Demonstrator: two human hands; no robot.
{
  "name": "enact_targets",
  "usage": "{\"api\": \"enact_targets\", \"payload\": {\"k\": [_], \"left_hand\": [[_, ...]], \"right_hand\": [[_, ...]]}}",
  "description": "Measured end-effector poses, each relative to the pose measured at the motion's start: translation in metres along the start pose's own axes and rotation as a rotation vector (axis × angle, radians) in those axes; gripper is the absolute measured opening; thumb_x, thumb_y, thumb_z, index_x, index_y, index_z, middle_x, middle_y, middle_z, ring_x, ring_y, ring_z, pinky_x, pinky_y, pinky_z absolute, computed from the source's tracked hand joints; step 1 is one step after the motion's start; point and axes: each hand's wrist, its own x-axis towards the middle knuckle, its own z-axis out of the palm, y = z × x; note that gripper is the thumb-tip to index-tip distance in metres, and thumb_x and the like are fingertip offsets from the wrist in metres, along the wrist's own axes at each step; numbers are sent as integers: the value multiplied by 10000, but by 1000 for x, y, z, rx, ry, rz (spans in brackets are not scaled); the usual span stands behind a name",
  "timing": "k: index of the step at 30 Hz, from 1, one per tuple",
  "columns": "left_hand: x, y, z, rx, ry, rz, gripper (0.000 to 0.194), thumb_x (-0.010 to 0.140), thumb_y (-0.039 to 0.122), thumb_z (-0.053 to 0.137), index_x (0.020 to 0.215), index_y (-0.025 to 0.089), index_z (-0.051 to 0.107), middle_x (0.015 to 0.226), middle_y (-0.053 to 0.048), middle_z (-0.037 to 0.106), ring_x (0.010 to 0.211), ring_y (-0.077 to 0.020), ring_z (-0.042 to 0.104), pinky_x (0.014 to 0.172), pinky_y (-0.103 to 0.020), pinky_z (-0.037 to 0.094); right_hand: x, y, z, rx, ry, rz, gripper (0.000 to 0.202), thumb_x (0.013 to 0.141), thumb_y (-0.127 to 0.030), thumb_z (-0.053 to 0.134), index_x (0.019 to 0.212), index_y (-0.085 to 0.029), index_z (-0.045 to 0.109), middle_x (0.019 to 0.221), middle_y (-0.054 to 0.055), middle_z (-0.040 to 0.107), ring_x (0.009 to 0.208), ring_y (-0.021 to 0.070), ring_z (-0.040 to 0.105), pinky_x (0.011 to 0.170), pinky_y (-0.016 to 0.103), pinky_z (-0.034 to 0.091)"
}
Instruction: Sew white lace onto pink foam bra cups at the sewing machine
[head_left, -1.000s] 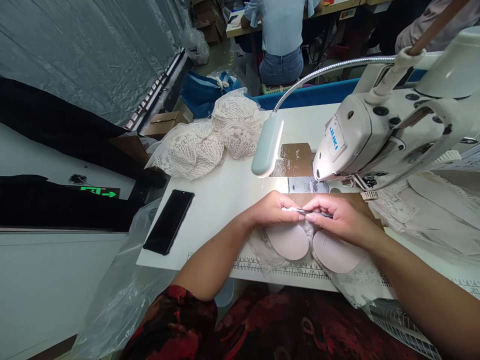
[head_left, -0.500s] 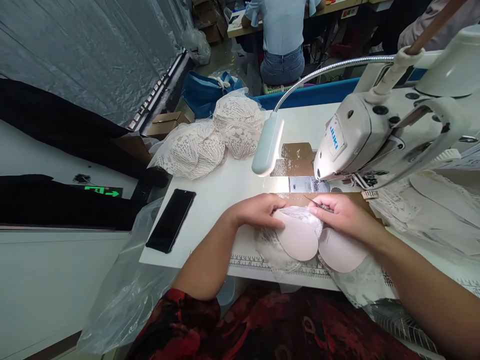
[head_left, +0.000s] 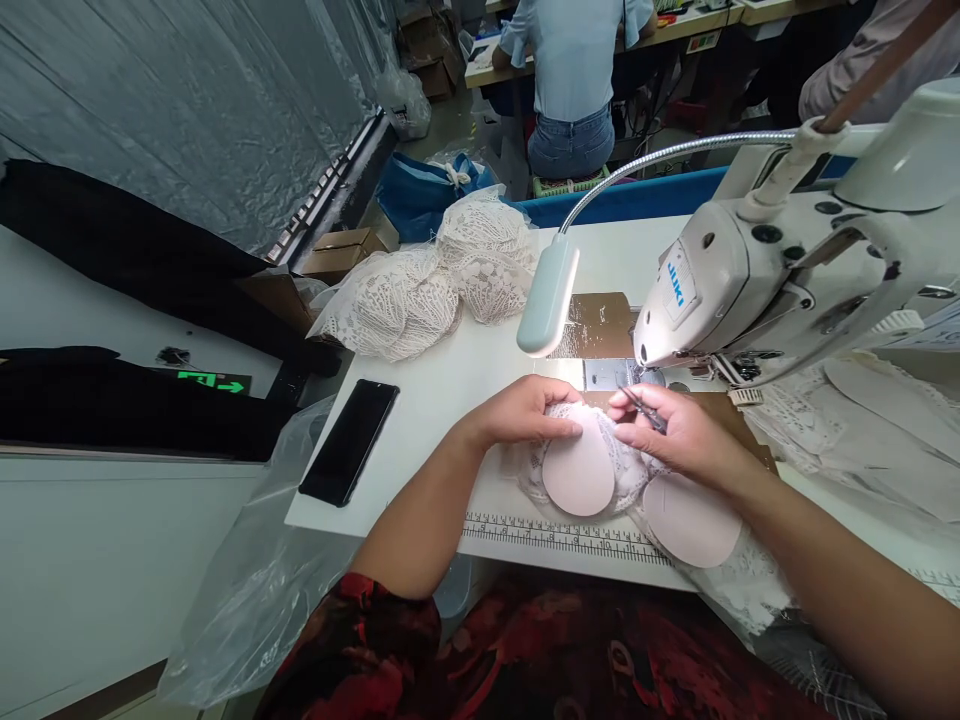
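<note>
Left hand [head_left: 525, 411] pinching padded lace piece [head_left: 580, 470], right hand [head_left: 679, 430] gripping small metal tool [head_left: 646, 411], sewing machine [head_left: 720, 270] just beyond

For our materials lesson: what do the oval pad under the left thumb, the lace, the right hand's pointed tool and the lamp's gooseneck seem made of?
Oval pad: perhaps foam or fabric; smooth, matt.
Lace: textile thread, fibre unclear; openwork pattern.
Pointed tool: probably metal; slim, dark grey, finish unclear.
Gooseneck: metal, apparently; shiny, ribbed coil.

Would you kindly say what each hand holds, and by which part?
Left hand: lace piece, by the upper edge of its pale pad. Right hand: slim dark tool, gripped part unclear.
</note>
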Motion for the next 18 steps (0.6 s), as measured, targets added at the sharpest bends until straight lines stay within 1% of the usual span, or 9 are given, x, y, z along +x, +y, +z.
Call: {"api": "enact_targets", "payload": {"k": [1, 5, 8, 11, 13, 14, 16, 18], "left_hand": [[2, -1, 3, 7, 26, 13, 251, 768, 326, 709, 913, 128, 653, 870, -34, 628, 783, -138, 570, 671, -224, 444], [10, -5, 16, -6, 117, 54, 282, 752, 352, 729, 914, 145, 628, 873, -23, 606, 759, -124, 545, 654, -216, 427], [13, -7, 20, -47, 125, 48, 288, 736, 360, 748, 888, 143, 635, 874, -23, 608, 769, -127, 544, 665, -220, 428], [14, -6, 21, -93, 101, 10, 268, 736, 359, 753, 822, 129, 645, 810, -11, 601, 736, -120, 533, 650, -221, 416], [14, -5, 21, -129, 72, -16, 260, 748, 361, 748, 801, 124, 655, 761, 0, 587, 701, -110, 520, 631, -220, 404], [13, -4, 20, -151, 55, -27, 256, 757, 361, 742, 810, 123, 664, 751, 2, 588, 693, -108, 520, 630, -221, 404], [13, -3, 20, -194, 28, -47, 247, 772, 354, 735, 843, 123, 685, 753, -2, 603, 697, -109, 532, 644, -227, 415], [12, -3, 20, -218, 26, -67, 240, 773, 341, 739, 870, 123, 704, 765, -10, 625, 713, -114, 550, 666, -235, 431]], "right_hand": [[0, -1, 2, 13, -16, -11, 286, 811, -491, 629, 859, -213, 586, 822, 24, 610, 718, 176, 544, 617, 297, 429], [-1, -1, 6, -11, -28, -37, 337, 888, -493, 544, 713, -205, 552, 697, -1, 529, 665, 157, 480, 585, 290, 390], [-2, 2, 5, 8, -36, -50, 342, 897, -498, 535, 729, -203, 574, 706, 0, 535, 677, 159, 483, 598, 293, 395], [-2, 6, 4, 42, -45, -33, 297, 903, -479, 539, 849, -200, 628, 812, 26, 614, 764, 185, 554, 675, 313, 446], [-2, 9, 3, 118, -35, -7, 291, 891, -470, 567, 1003, -208, 627, 927, 47, 655, 850, 202, 597, 736, 325, 476], [-2, 10, 2, 173, -36, 7, 325, 888, -473, 574, 1084, -215, 603, 954, 52, 662, 860, 203, 611, 741, 326, 486], [-3, 13, -2, 262, -49, 31, 390, 901, -490, 548, 1188, -226, 547, 925, 47, 662, 804, 188, 622, 704, 317, 499], [-3, 14, -7, 268, -62, 44, 397, 921, -507, 501, 1191, -220, 550, 851, 37, 646, 737, 174, 612, 670, 313, 503]]}}
